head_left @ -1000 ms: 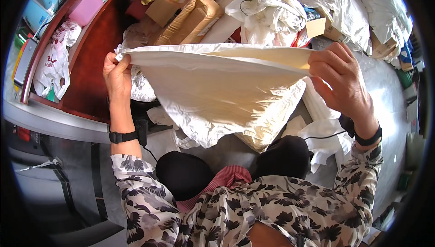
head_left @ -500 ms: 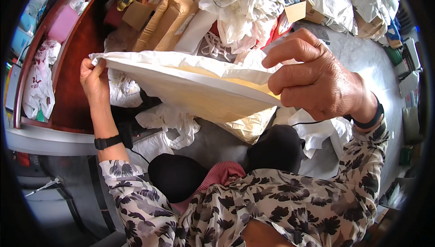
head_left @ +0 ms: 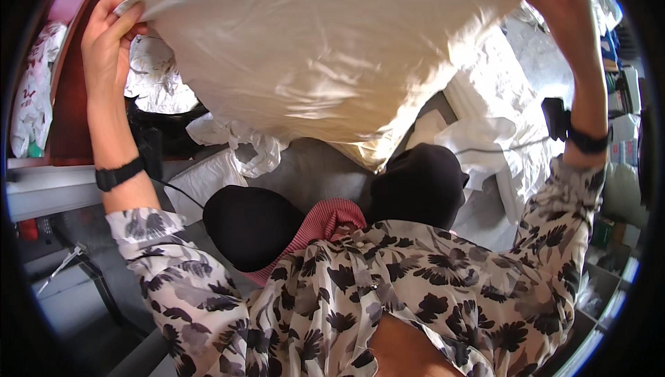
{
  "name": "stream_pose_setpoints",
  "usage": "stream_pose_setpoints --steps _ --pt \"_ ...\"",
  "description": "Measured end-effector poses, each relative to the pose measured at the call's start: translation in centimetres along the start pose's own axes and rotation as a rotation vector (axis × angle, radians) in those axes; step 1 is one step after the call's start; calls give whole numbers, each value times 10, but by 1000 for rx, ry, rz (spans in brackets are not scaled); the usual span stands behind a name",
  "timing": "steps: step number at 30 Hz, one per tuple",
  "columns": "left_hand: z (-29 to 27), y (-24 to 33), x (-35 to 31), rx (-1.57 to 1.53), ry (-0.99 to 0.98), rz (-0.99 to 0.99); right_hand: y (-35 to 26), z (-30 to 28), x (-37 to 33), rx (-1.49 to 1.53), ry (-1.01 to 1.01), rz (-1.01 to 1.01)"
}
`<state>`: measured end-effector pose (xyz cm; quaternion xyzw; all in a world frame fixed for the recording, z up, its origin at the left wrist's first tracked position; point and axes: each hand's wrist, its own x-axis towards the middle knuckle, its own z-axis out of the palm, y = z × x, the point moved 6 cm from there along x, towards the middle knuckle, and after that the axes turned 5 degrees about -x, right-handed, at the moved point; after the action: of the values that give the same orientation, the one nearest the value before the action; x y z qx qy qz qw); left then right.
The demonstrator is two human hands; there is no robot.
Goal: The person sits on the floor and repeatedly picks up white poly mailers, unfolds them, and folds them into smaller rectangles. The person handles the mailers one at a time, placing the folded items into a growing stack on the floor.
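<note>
The left hand [head_left: 107,38] pinches one upper corner of a cream pillowcase [head_left: 325,45] between thumb and fingers, and the right hand [head_left: 561,10] grips the opposite corner with closed fingers. The cloth hangs spread between both grips, sagging below them above crumpled white plastic bags [head_left: 228,145].

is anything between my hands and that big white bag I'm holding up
Nothing visible. The left hand pinches the white bag directly at its left corner, and the right hand grips its right edge. Both touch the bag itself; the crumpled white bags lie below, apart from the grips.
</note>
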<state>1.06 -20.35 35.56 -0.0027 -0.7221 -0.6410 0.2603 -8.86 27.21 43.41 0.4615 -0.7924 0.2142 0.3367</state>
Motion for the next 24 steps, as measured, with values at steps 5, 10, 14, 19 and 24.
stream_pose_setpoints --steps 5,10,14,19,24 --pt "36 24 46 491 -114 -79 40 -10 -15 116 -53 92" --pt "81 59 19 427 -63 207 27 4 -58 192 -457 55" --pt "135 0 -66 479 -852 -145 1 31 -95 319 -1190 17" --pt "57 32 -4 253 -100 -60 70 -54 -52 355 -252 192" --pt "71 -22 53 49 -323 -230 143 7 -48 351 -253 766"
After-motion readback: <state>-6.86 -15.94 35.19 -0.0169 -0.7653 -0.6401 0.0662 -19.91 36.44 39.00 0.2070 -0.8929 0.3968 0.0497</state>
